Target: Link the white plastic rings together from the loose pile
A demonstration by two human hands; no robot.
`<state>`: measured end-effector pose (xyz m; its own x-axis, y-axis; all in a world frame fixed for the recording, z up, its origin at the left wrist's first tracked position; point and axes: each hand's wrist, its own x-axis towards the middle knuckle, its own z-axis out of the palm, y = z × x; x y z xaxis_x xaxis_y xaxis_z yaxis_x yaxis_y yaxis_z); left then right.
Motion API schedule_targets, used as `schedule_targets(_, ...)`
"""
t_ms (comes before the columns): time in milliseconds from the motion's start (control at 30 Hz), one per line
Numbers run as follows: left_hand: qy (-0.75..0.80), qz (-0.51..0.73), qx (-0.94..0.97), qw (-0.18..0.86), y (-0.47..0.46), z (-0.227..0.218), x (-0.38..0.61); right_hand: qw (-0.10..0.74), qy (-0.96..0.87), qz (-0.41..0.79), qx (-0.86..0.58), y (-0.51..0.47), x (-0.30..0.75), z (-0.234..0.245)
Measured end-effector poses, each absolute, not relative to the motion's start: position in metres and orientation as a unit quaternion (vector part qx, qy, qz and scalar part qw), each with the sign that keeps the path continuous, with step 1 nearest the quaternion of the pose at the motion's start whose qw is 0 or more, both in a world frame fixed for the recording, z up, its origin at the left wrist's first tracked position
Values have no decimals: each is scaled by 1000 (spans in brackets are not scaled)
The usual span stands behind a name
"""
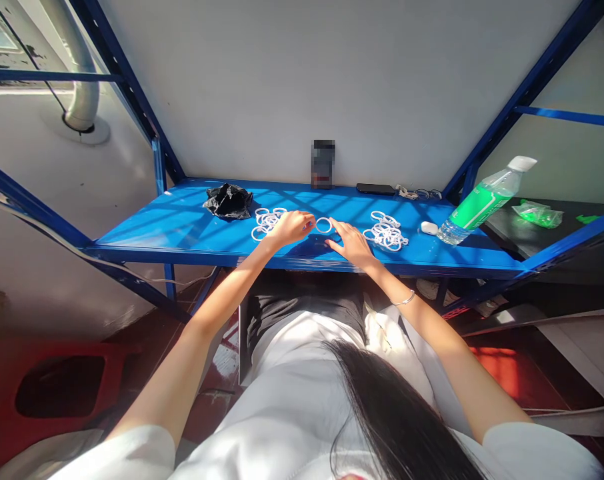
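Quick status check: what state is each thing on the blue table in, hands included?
Left ring pile: loose, overlapping
Right ring pile: loose, heaped
Single ring: apart from both piles
Left hand: fingers curled beside the single ring, grip unclear
Right hand: open, thumb spread
Black bag: crumpled
Bottle: capped, standing
Flat black device: lying down
White case: looks shut
Dark block: upright
Pale cord: bunched

- Bench [157,223]: painted metal by its look, smooth with a soft sheen, scuffed along the front edge.
- Rings [388,238]: smooth, plastic-looking.
- Bag [231,202]: thin plastic, crinkled and glossy.
- Bottle [482,203]: clear, shiny plastic, with a glossy label.
- Bracelet [407,299]: polished metal.
- Shirt [277,380]: soft, matt cloth.
- Wall [252,87]: smooth and matt.
- Frame [137,93]: painted metal, apparently, slightly glossy.
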<state>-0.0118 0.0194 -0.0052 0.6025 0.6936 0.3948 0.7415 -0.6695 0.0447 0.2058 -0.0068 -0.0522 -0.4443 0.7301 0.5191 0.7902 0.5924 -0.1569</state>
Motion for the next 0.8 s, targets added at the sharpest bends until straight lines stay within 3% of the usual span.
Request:
schedule_targets(300,-575,-172,-796,78,39,14,-74,264,-856,-59,-441,0,209,-59)
schedule_targets(800,-592,-130,-795,18,48,12,-96,258,-861,-62,-433,0,210,-59)
